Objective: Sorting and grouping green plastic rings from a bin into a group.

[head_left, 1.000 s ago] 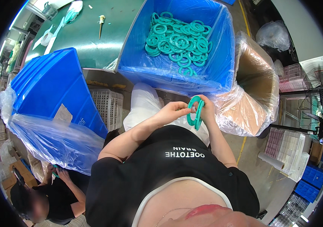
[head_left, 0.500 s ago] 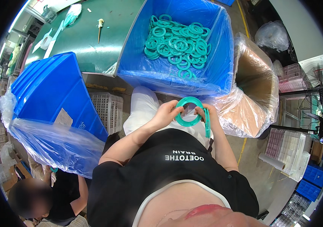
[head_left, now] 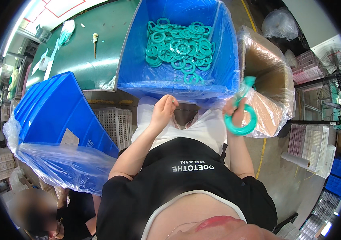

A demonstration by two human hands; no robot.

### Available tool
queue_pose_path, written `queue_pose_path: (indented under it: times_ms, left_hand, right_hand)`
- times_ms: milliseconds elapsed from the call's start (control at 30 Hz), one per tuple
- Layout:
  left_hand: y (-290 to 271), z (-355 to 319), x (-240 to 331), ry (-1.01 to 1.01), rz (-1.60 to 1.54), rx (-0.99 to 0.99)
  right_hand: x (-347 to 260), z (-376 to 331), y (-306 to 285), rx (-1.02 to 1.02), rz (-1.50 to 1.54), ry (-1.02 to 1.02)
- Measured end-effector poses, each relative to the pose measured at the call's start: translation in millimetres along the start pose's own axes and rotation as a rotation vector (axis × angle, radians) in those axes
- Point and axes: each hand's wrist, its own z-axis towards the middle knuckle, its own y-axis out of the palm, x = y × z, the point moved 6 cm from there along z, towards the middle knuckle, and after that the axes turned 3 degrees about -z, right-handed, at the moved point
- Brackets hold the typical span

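My right hand (head_left: pixel 235 109) grips a teal plastic ring (head_left: pixel 250 128), which hangs below the fingers beside the plastic-lined carton (head_left: pixel 272 90). More teal material (head_left: pixel 249 83), smeared by motion, sticks up past the same hand in front of the carton's opening; its shape cannot be made out. In front of the blue bin (head_left: pixel 132 76), over my lap, my left hand (head_left: pixel 165 108) is closed with its fingertips together. A tiny bit seems to show at those fingertips, too small to name. Many loose teal rings (head_left: pixel 182 48) lie heaped in the bin, on its clear plastic liner.
A green table (head_left: pixel 102 72) holds a pointed tool (head_left: pixel 95 45) and a tape roll (head_left: pixel 44 63). Another blue bin (head_left: pixel 54 112) leans at the left, near a white crate (head_left: pixel 118 124) and a co-worker (head_left: pixel 74 212). Crates (head_left: pixel 310 144) and a fan (head_left: pixel 334 88) stand at right.
My hands have moved apart. The ring both held is now in the right hand alone, carried right toward the carton. My left hand has drawn back left and closed.
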Motion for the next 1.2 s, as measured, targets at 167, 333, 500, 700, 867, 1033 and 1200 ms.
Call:
queue_pose_path:
  times_ms: [167, 333, 500, 700, 867, 1033, 1200]
  left_hand:
    - [33, -11, -13, -0.403, -0.548, -0.252]
    - [50, -22, -30, -0.426, -0.412, -0.327]
    - [65, -31, -19, -0.31, -0.187, -0.355]
    - [61, -24, -28, -0.145, -0.141, -0.267]
    - [53, -30, -29, -0.421, -0.594, -0.459]
    - [62, -39, -34, -0.596, -0.804, -0.558]
    - [54, -34, -35, -0.478, -0.557, -0.431]
  right_hand:
    - [16, 0, 5, -0.076, 0.318, 0.354]
    - [35, -12, 47, -0.084, 0.131, 0.368]
    - [44, -20, 64, -0.124, -0.058, 0.36]
    - [38, -21, 75, -0.232, -0.268, 0.294]
    - [37, -30, 78, -0.201, -0.143, 0.429]
    - [44, -34, 83, -0.356, -0.062, 0.46]
    - [34, -34, 95, -0.305, -0.099, 0.396]
